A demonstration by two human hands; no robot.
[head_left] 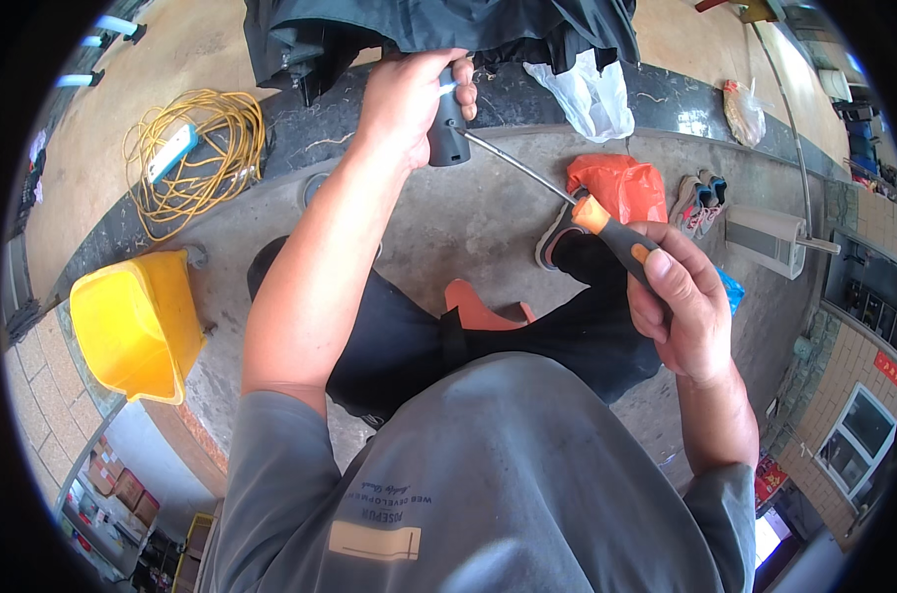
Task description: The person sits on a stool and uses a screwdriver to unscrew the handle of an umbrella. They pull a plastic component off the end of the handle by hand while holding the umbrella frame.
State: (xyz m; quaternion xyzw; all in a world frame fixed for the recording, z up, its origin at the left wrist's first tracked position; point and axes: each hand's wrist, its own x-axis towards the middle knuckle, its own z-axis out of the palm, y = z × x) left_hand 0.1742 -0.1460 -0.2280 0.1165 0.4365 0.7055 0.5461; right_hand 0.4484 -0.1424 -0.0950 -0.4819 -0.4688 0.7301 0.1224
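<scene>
My left hand (394,109) is wrapped round the dark handle (450,143) of a black umbrella, whose loose cloth canopy (458,22) hangs at the top of the view. The end of the handle points down toward me, and a small screw shows on its side. My right hand (693,311) grips a screwdriver (624,242) by its black and orange handle. The thin metal shaft slants up to the left, and its tip meets the umbrella handle at or near the screw. Whether the tip sits in the screw head is too small to tell.
A yellow cable coil (221,168) with a power strip (173,151) lies at the far left, above a yellow bin (137,321). A white plastic bag (595,94), a red bag (621,188) and a pair of shoes (695,201) are on the right. Beneath me is an orange seat (476,308).
</scene>
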